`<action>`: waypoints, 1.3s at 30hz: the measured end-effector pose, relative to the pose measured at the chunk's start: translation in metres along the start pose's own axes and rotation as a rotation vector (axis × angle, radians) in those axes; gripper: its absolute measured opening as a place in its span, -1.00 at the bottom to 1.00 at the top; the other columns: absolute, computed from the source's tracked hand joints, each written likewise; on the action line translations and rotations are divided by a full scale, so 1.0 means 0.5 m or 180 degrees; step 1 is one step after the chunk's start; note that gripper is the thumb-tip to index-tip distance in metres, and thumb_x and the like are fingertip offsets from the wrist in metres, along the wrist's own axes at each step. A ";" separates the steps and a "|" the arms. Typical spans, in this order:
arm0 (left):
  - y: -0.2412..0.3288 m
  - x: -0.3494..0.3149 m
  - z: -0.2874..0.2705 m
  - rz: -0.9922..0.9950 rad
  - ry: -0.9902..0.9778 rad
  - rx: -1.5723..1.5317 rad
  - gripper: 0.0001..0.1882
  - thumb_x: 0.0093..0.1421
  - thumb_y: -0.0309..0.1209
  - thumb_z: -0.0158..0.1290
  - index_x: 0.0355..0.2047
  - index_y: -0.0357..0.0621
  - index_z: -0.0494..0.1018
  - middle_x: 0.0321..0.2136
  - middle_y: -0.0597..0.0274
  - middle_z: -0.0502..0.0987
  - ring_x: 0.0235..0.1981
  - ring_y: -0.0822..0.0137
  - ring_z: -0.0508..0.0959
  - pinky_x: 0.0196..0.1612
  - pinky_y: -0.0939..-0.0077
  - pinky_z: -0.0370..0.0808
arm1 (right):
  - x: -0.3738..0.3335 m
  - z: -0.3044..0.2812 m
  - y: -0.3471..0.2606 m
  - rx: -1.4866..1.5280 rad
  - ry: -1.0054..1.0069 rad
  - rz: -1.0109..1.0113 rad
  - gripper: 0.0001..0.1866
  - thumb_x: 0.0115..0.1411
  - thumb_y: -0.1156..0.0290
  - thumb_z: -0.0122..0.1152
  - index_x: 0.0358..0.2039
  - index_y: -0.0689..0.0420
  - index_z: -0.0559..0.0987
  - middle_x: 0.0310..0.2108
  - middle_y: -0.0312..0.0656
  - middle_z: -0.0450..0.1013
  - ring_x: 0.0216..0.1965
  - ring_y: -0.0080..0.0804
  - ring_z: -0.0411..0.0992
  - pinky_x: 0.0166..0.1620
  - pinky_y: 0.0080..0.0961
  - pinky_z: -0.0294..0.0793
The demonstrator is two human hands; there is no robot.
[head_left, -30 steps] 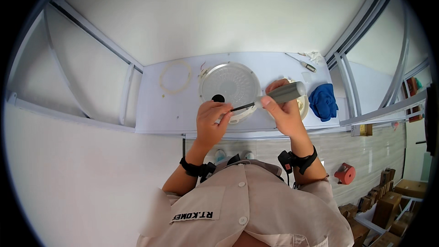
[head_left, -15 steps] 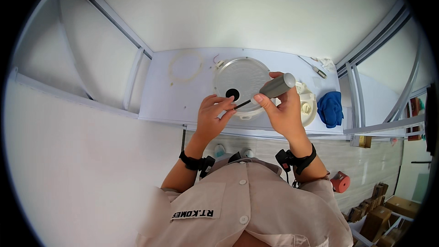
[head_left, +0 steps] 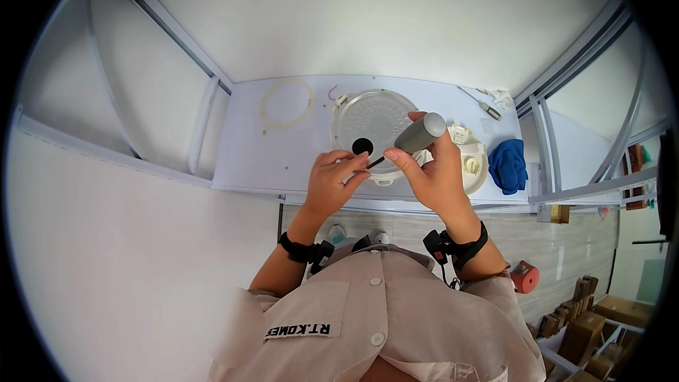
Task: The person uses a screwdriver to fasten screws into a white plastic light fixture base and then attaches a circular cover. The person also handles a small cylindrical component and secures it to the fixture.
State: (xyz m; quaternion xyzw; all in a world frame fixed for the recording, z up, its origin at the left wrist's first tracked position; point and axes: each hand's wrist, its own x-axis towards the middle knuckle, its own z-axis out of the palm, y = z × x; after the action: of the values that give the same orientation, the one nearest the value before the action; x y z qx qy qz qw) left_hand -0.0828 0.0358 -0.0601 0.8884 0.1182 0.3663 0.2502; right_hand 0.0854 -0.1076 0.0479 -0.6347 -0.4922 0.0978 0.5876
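My right hand (head_left: pixel 440 175) is wrapped round the thick grey handle of a screwdriver (head_left: pixel 421 133), tilted so its thin dark shaft points down to the left. At the shaft's tip, the thumb and fingers of my left hand (head_left: pixel 329 184) are pinched together; whatever they hold is too small to make out. Below both hands lies a large round silvery lid (head_left: pixel 371 117) with a pale rim and clips. A black round spot (head_left: pixel 362 146) shows on it just beyond my left fingertips. Part of the lid is hidden behind my hands.
On the white table (head_left: pixel 247 159) lie a pale ring (head_left: pixel 263 113) at the left and a cream plastic part (head_left: pixel 475 159) right of the lid. Farther right are a blue cloth (head_left: pixel 508 167) and another screwdriver (head_left: pixel 488 109). Metal frame posts (head_left: pixel 548 145) stand at the table's side.
The screwdriver's handle has shifted slightly left and toward me with my right hand. My left hand keeps its pinch at the tip, moved slightly right.
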 end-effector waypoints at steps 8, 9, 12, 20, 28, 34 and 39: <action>-0.012 -0.007 0.010 -0.0023 0.0141 -0.0394 -0.44 0.03 -0.49 0.45 0.10 -0.14 0.64 -0.28 0.34 0.78 -0.05 0.38 0.65 0.03 0.42 0.51 | -0.009 0.009 0.004 -0.0059 0.0127 0.0009 -0.39 0.19 0.27 0.59 0.12 0.28 0.48 -0.28 -0.08 0.65 -0.29 -0.32 0.66 -0.20 -0.45 0.63; -0.012 -0.007 0.009 -0.0043 0.0143 -0.0396 -0.44 0.03 -0.49 0.46 0.09 -0.13 0.64 -0.28 0.33 0.78 -0.06 0.37 0.66 0.03 0.41 0.51 | -0.009 0.010 0.003 -0.0068 0.0142 0.0028 -0.39 0.18 0.27 0.59 0.11 0.28 0.48 -0.28 -0.08 0.65 -0.28 -0.32 0.66 -0.20 -0.44 0.63; -0.009 -0.006 0.007 -0.0025 0.0164 -0.0351 -0.46 0.03 -0.49 0.45 0.07 -0.13 0.64 -0.27 0.33 0.78 -0.11 0.36 0.69 -0.03 0.42 0.54 | -0.009 0.004 -0.014 -0.0060 -0.0077 0.0341 -0.38 0.22 0.34 0.57 0.16 0.30 0.44 -0.18 -0.13 0.57 -0.15 -0.44 0.59 -0.05 -0.47 0.63; -0.011 -0.005 0.008 0.0086 0.0250 -0.0352 -0.49 0.05 -0.49 0.43 0.06 -0.14 0.64 -0.25 0.30 0.76 -0.17 0.30 0.73 -0.12 0.41 0.63 | 0.005 0.027 -0.018 -0.0604 0.0279 -0.0427 -0.23 0.13 0.20 0.63 0.22 0.26 0.43 -0.24 -0.02 0.64 -0.34 -0.24 0.67 -0.26 -0.43 0.65; 0.001 0.002 -0.007 -0.0190 0.0134 -0.0510 -0.51 0.07 -0.49 0.41 0.06 -0.14 0.63 -0.27 0.27 0.76 -0.15 0.24 0.70 -0.13 0.34 0.65 | 0.011 0.045 -0.025 -0.1555 0.0173 -0.0685 0.10 0.05 0.16 0.68 0.46 0.28 0.21 -0.15 0.00 0.62 -0.23 -0.12 0.67 -0.19 -0.34 0.66; -0.009 -0.003 -0.003 -0.0322 0.0103 -0.0591 -0.58 0.09 -0.46 0.41 0.00 -0.12 0.64 -0.30 0.30 0.76 -0.18 0.23 0.70 -0.15 0.32 0.61 | 0.048 0.041 -0.045 -0.0686 0.0192 -0.1421 -0.23 0.25 0.36 0.42 0.40 0.29 0.33 0.02 0.10 0.58 0.00 0.02 0.59 0.02 -0.22 0.61; -0.002 0.007 0.001 -0.0253 0.0199 -0.0660 -0.70 0.08 -0.52 0.40 -0.14 -0.14 0.67 -0.31 0.19 0.72 -0.26 0.18 0.70 -0.20 0.30 0.60 | 0.031 0.044 -0.028 0.0034 0.0002 -0.1167 -0.43 0.25 0.55 0.35 0.28 0.29 0.48 0.17 0.14 0.52 0.15 0.04 0.54 0.10 -0.21 0.57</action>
State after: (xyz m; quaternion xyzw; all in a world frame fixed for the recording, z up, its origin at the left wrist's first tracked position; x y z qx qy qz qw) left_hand -0.0798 0.0376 -0.0588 0.8405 0.1225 0.3938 0.3513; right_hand 0.0708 -0.0843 0.0604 -0.5312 -0.5990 -0.0086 0.5992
